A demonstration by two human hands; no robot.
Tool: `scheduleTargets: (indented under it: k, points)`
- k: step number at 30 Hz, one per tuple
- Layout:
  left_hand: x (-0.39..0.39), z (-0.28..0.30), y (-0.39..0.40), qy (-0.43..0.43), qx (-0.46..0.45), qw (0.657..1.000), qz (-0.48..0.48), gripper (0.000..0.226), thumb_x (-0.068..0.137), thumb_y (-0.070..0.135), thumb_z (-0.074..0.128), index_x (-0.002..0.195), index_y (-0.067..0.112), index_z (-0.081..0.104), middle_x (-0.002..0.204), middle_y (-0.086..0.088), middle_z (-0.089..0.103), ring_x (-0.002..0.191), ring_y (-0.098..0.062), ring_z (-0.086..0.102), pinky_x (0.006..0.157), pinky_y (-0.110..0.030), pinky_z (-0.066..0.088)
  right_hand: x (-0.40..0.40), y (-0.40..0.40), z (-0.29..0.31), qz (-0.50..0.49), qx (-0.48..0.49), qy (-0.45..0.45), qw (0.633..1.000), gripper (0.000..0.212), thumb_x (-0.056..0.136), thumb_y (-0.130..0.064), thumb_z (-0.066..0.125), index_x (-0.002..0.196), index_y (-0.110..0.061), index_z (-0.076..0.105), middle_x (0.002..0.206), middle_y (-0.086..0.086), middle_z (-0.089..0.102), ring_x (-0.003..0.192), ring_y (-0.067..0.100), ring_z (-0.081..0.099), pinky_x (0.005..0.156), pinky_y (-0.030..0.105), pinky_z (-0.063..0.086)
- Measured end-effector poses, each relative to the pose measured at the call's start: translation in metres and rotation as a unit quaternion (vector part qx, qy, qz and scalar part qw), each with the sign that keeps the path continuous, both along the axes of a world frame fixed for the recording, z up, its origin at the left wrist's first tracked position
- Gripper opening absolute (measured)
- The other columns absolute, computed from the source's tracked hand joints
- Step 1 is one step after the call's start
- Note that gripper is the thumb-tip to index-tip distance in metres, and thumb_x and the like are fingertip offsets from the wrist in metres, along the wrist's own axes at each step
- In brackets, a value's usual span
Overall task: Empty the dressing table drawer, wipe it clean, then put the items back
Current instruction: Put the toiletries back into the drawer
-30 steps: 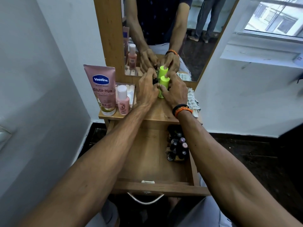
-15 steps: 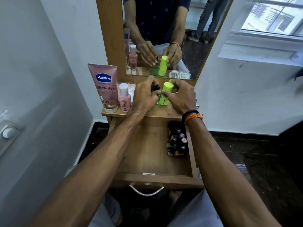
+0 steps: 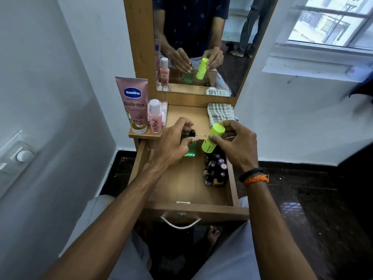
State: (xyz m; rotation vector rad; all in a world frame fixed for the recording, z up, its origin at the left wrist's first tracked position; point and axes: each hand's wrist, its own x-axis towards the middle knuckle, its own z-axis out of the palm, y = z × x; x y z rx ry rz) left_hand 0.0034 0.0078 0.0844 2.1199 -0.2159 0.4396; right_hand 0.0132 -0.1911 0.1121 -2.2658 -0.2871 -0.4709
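The left hand is gripping a small green bottle with a black cap, fingers closed around its neck and shoulder. The right hand is clutching a yellow-green tube between thumb and fingers, and the tube is tilting with its cap toward the mirror. Half a second ago both hands were pressed together at the back of the tabletop, close to the mirror; now they are sitting apart and nearer the person, hovering over the back edge of the open drawer. The tube, which was between the two hands before, is now in the right hand alone, and the green bottle is showing clearly for the first time.

The drawer is standing pulled out, its wooden floor mostly bare, with a cluster of small dark bottles packed against its right wall, where it was before. On the tabletop's left end a pink lotion tube is standing upright, with a small pink bottle just beside it. A checked cloth is lying at the right end, now fully uncovered by the hands.
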Motion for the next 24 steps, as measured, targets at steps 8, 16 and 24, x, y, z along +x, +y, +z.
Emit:
scheduleTargets:
  k: [8, 16, 24]
  points:
    - [-0.034, -0.030, -0.007, 0.036, 0.060, 0.997, -0.031, 0.070, 0.087, 0.020, 0.075, 0.146, 0.025, 0.038, 0.106, 0.014, 0.064, 0.085, 0.006, 0.058, 0.068, -0.002, 0.043, -0.039, -0.023, -0.017, 0.038, 0.009, 0.050, 0.998, 0.045, 0.073, -0.033, 0.088, 0.111, -0.016, 0.071, 0.094, -0.005, 0.072, 0.082, 0.003, 0.068, 0.071, 0.011, 0.054]
    - [-0.049, -0.055, -0.019, 0.102, 0.051, 0.991, -0.076, 0.071, 0.085, 0.023, 0.078, 0.143, 0.029, 0.038, 0.106, 0.005, 0.070, 0.093, -0.010, 0.065, 0.077, -0.027, 0.056, -0.059, -0.039, -0.043, 0.051, -0.036, 0.118, 0.991, 0.040, 0.072, -0.029, 0.089, 0.106, -0.019, 0.072, 0.092, -0.008, 0.072, 0.084, 0.006, 0.068, 0.078, 0.034, 0.061]
    - [-0.049, -0.063, -0.032, 0.126, 0.055, 0.985, -0.104, 0.069, 0.079, 0.027, 0.083, 0.135, 0.031, 0.042, 0.108, 0.002, 0.074, 0.096, -0.008, 0.069, 0.075, -0.017, 0.055, -0.064, -0.048, -0.060, 0.031, -0.100, 0.151, 0.983, 0.043, 0.069, -0.031, 0.090, 0.107, -0.020, 0.072, 0.088, -0.011, 0.069, 0.077, 0.003, 0.064, 0.074, 0.028, 0.058]
